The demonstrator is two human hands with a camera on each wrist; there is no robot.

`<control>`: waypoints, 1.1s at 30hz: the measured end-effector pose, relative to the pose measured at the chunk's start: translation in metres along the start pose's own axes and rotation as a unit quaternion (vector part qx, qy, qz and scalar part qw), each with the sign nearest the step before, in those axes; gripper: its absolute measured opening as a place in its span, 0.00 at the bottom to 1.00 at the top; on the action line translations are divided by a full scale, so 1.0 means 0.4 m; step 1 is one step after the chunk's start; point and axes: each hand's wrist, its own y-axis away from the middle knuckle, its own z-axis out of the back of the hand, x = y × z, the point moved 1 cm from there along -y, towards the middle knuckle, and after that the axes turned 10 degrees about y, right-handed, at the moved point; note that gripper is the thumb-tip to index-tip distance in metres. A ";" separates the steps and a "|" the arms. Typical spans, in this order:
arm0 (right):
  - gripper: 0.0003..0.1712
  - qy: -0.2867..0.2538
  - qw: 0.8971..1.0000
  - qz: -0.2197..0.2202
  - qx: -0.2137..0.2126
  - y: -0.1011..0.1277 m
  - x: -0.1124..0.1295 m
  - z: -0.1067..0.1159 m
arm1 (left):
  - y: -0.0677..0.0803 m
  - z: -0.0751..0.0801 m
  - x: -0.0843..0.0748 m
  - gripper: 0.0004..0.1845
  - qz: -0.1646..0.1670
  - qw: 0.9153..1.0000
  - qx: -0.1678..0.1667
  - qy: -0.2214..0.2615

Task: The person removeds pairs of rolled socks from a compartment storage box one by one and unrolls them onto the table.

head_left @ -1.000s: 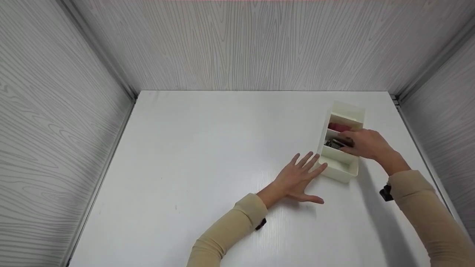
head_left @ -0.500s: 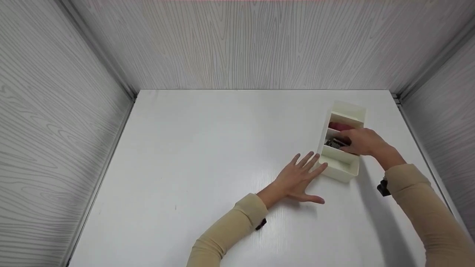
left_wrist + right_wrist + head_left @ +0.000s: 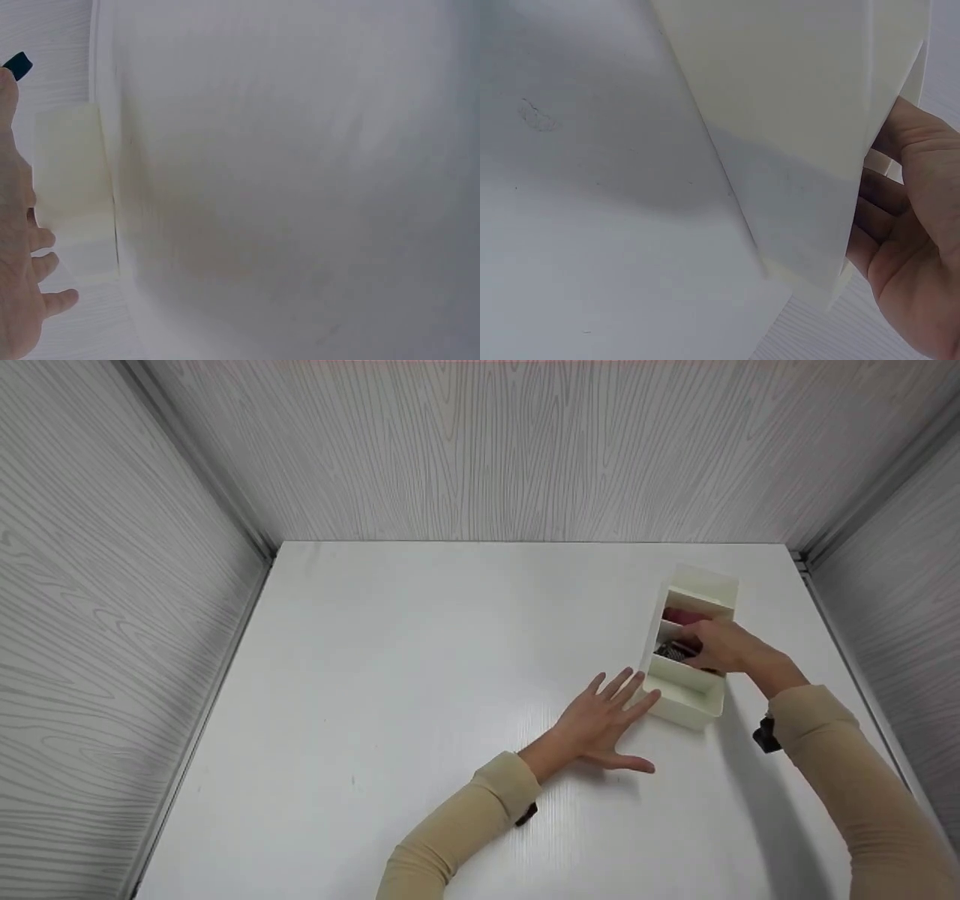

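A cream-white divided box [image 3: 681, 712] stands at the right of the white table. My right hand [image 3: 731, 649] reaches over its right side into a middle compartment, fingers bent down inside. There, a black-and-white patterned thing [image 3: 670, 651] shows beside the fingers; its kind is unclear. The right wrist view shows the hand [image 3: 922, 217] behind the box wall [image 3: 787, 97], fingertips hidden, so its hold cannot be seen. My left hand [image 3: 600, 720] has its fingers spread, with its fingertips at the box's near left corner.
A dark red thing [image 3: 684, 616] lies in the compartment behind the patterned one. The nearest compartment [image 3: 686, 679] shows its bare floor. Grey wood-grained walls [image 3: 480, 450] border the table [image 3: 375, 660] at the back and both sides.
My right forearm and wrist have shifted slightly left, with the fingers staying inside the same compartment. The left hand and the box have hardly moved.
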 end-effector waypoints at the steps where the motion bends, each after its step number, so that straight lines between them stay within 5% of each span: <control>1: 0.25 -0.008 1.000 0.002 -0.002 -0.001 -0.001 -0.003 | 0.000 -0.001 0.001 0.62 -0.001 1.000 -0.002 0.000; 25: 0.25 -0.029 0.999 0.025 0.015 -0.012 0.001 0.006 | -0.002 0.000 -0.004 0.59 0.011 1.000 0.007 0.019; 33: 0.24 -0.065 0.998 -0.006 -0.002 -0.006 -0.003 -0.003 | 0.000 -0.004 -0.007 0.60 0.016 1.000 0.015 0.020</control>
